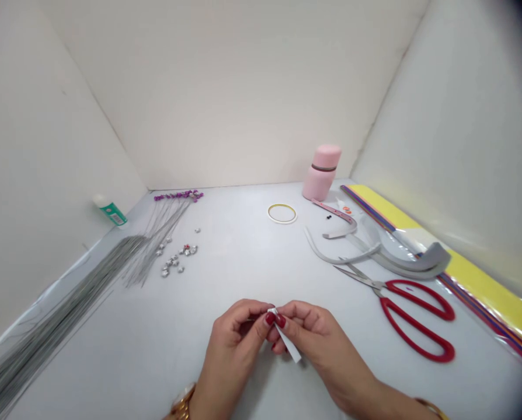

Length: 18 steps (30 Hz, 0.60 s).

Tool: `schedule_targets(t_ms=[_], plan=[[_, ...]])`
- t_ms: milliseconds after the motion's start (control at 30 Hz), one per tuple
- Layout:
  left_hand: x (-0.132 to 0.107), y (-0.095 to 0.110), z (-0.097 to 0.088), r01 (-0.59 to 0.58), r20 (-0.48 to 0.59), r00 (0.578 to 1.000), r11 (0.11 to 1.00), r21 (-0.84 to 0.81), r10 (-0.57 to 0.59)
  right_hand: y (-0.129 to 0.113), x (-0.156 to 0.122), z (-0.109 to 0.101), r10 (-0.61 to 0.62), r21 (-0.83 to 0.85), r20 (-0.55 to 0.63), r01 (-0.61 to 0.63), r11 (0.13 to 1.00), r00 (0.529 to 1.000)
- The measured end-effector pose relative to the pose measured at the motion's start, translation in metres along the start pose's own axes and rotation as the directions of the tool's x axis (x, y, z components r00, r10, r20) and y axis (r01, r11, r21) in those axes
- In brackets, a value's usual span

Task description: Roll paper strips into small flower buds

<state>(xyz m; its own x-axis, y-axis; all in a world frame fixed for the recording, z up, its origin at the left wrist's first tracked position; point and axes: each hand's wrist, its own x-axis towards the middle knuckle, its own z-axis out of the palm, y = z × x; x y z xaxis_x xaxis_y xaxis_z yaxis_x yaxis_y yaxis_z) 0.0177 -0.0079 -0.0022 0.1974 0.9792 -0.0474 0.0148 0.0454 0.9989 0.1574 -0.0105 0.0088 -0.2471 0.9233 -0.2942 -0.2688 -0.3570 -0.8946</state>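
Both hands meet over the near middle of the table, pinching a narrow white paper strip (289,345) whose loose end hangs down toward me. My left hand (239,335) holds the strip's top with thumb and fingers. From the other side my right hand (311,335) grips the same spot, thumbs side by side. The fold at the fingertips is mostly hidden. Red-handled scissors (377,286) lie to the right, blades slightly apart. Small silver folded stars (173,263) are scattered on the left, a red-marked one (187,247) among them.
Thin grey wires (63,309) run along the left side, some tipped with purple pieces (180,196). A green-and-white tube (112,213) leans at the left wall. A tape ring (282,213), pink bottle (322,173), curled paper strips (412,265) and yellow sheets (475,274) occupy the back and right.
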Motion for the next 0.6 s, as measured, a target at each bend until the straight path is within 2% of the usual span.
schedule_targets(t_ms=[100,233,333,433,500,600], plan=[[-0.0002,0.0022,0.0022,-0.019,-0.012,1.000,0.998,-0.067,0.018,0.0024,0.0005,-0.0024,0.011,-0.035,-0.001,-0.011,0.999,1.000],[-0.0012,-0.0001,0.0024,0.068,0.019,0.998,0.988,-0.140,-0.066,0.0043,0.0010,-0.0047,0.029,-0.075,0.008,-0.028,0.997,1.000],[-0.0011,-0.0032,0.0021,0.098,0.030,0.995,0.988,-0.121,-0.095,0.0041,0.0012,-0.0049,0.025,-0.109,0.005,-0.024,0.994,1.000],[-0.0006,-0.0048,0.0012,0.067,0.000,0.998,0.998,-0.009,-0.067,0.0049,0.0015,-0.0050,0.022,-0.148,0.000,-0.022,0.989,1.000],[-0.0007,-0.0044,-0.0003,0.017,-0.041,0.999,0.992,0.126,-0.012,0.0058,0.0014,-0.0050,0.026,-0.165,0.006,-0.025,0.986,1.000],[-0.0016,-0.0015,-0.0037,-0.167,-0.043,0.979,0.900,0.402,0.200,0.0060,0.0005,-0.0044,0.020,-0.161,0.010,-0.018,0.987,1.000]])
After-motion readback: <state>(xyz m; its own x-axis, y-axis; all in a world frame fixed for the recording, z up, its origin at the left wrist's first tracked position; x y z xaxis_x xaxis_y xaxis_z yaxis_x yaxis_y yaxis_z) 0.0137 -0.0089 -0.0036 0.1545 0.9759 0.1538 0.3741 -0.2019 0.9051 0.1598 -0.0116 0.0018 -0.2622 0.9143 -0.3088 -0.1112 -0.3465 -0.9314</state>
